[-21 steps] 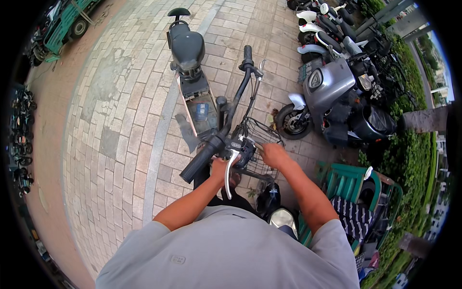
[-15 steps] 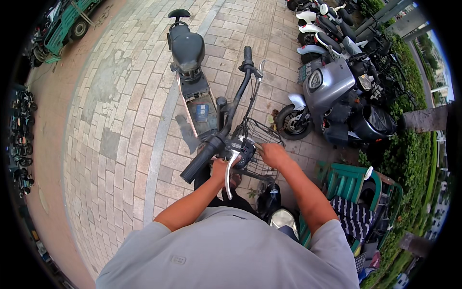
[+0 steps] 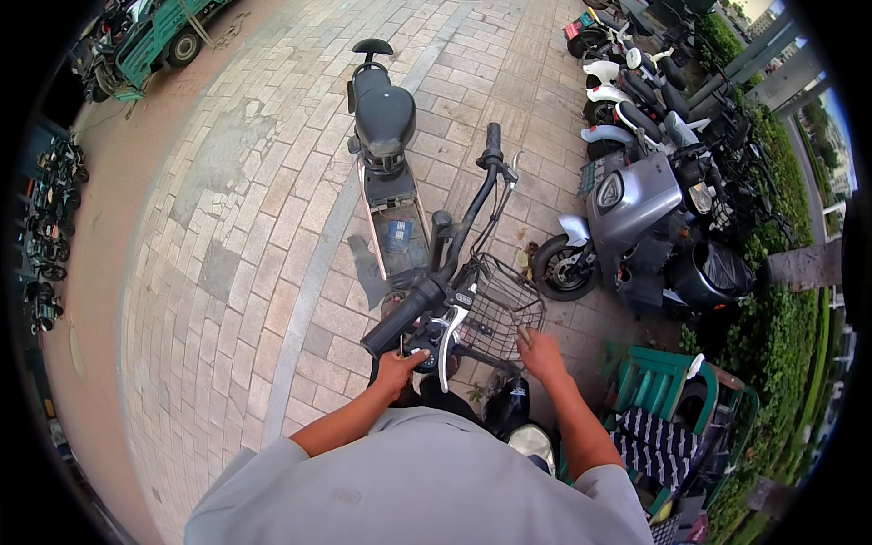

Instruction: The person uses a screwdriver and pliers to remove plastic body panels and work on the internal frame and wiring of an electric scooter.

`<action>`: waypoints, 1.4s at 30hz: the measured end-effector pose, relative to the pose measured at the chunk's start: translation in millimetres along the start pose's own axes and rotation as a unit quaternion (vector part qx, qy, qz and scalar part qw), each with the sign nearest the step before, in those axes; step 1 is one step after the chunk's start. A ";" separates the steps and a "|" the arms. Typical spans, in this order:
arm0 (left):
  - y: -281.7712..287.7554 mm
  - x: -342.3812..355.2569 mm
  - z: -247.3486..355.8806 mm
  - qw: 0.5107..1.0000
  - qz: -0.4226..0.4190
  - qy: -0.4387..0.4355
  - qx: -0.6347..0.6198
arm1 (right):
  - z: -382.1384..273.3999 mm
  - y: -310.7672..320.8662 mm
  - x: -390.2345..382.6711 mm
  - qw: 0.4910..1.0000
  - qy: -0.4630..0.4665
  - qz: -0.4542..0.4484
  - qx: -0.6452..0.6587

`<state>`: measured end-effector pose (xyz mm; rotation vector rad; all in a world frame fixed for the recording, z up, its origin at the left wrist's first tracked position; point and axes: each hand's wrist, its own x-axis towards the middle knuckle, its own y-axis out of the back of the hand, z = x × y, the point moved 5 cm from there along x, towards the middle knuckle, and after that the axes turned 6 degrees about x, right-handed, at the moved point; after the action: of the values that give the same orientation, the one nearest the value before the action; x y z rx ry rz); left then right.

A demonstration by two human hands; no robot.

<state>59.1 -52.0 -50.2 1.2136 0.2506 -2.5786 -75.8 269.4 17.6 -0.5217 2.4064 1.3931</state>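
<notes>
The black handlebar (image 3: 402, 314) of an electric bike points toward me, with a silver brake lever (image 3: 447, 350) and a black control unit (image 3: 423, 336). My left hand (image 3: 396, 369) is closed at the unit, thumb on its lower part. My right hand (image 3: 541, 354) is closed on a slim tool (image 3: 522, 332), pale-handled as far as I can tell, beside the wire basket (image 3: 498, 304). Behind the handlebar are the bike's black seat (image 3: 385, 118) and open floor compartment (image 3: 397, 236).
A grey scooter (image 3: 636, 209) and a row of parked scooters (image 3: 627, 91) line the right, before a hedge (image 3: 772, 154). A green cart (image 3: 649, 395) holding patterned fabric stands at lower right. Another green cart (image 3: 168, 45) and parked two-wheelers (image 3: 59, 218) are at left.
Both my hands have moved down; the right, with the tool, has moved right, away from the control unit, and the left shifted left along its underside. The whole view has shifted slightly.
</notes>
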 end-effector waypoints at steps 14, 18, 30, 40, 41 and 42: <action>242.3 -102.3 -46.7 0.935 0.331 -0.036 -0.124 | 78.2 -160.8 -44.9 0.995 -0.004 -0.085 -0.045; 312.5 -104.8 -117.6 0.921 0.354 0.018 -0.165 | 61.7 -172.5 -63.4 0.996 -0.070 -0.054 -0.018; 586.1 -130.3 -205.7 0.917 0.386 0.095 -0.030 | -3.6 -314.4 -134.2 0.986 -0.143 -0.085 -0.018; 680.6 -186.6 -145.0 0.851 0.474 0.147 -0.170 | -226.6 -385.5 -63.3 0.987 0.103 -0.101 -0.073; 682.9 -184.1 -149.6 0.849 0.475 0.148 -0.176 | -237.0 -382.2 -54.8 0.992 -0.003 -0.125 0.005; 684.6 -178.5 -154.2 0.855 0.471 0.143 -0.162 | -246.8 -378.9 -51.9 0.980 -0.113 -0.145 0.082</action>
<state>500.3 -626.0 -35.1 1.1740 0.0948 -1.4476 122.6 -112.7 -129.9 -0.6079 2.1399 1.0587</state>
